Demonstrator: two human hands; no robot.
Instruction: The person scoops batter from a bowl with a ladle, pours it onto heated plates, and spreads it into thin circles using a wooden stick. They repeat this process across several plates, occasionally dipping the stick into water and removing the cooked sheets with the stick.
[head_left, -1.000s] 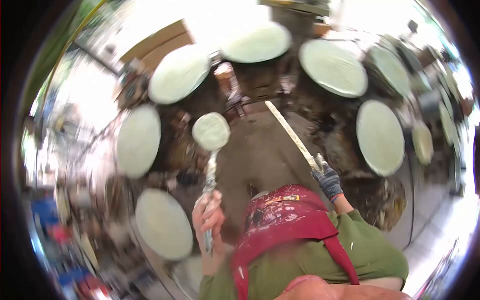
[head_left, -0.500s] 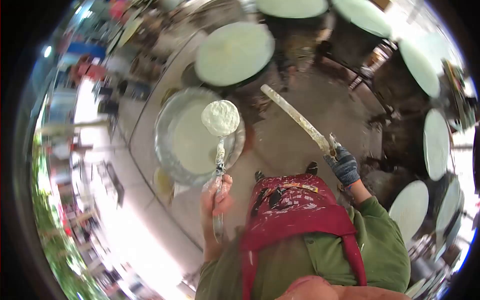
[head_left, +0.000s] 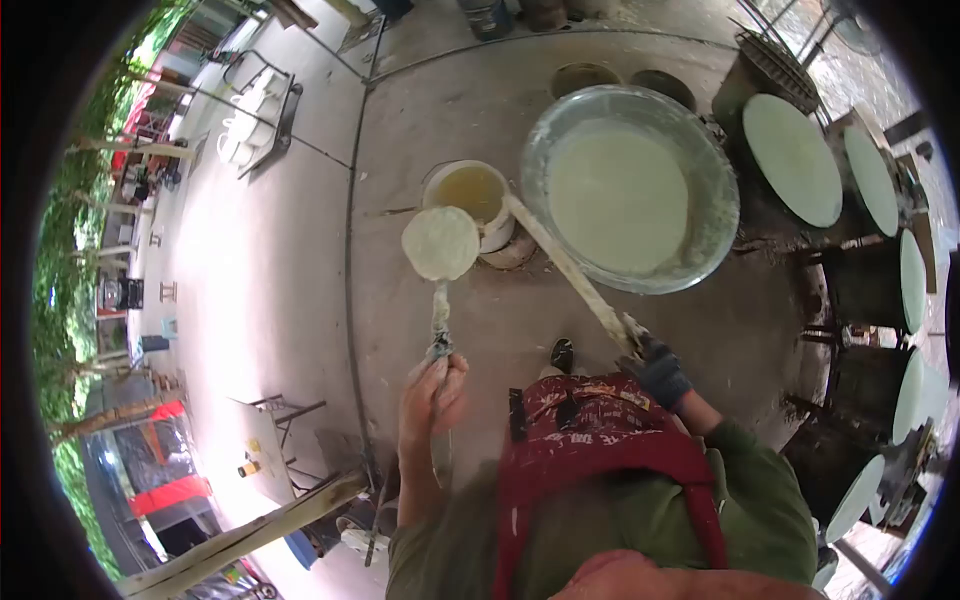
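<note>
While bare fingers wrap its handle, the left hand (head_left: 432,392) holds a ladle (head_left: 440,244) pointing to twelve o'clock. Gloved, the right hand (head_left: 655,372) grips a stick (head_left: 565,268) aimed at eleven o'clock toward a bucket (head_left: 470,197); a basin (head_left: 722,215) sits at one o'clock.

Bare concrete floor (head_left: 300,250) in daylight, white chairs (head_left: 250,115) at its far left, trees (head_left: 75,200) beyond, red banner (head_left: 165,495) nearer, wooden beam (head_left: 250,535) beside banner
</note>
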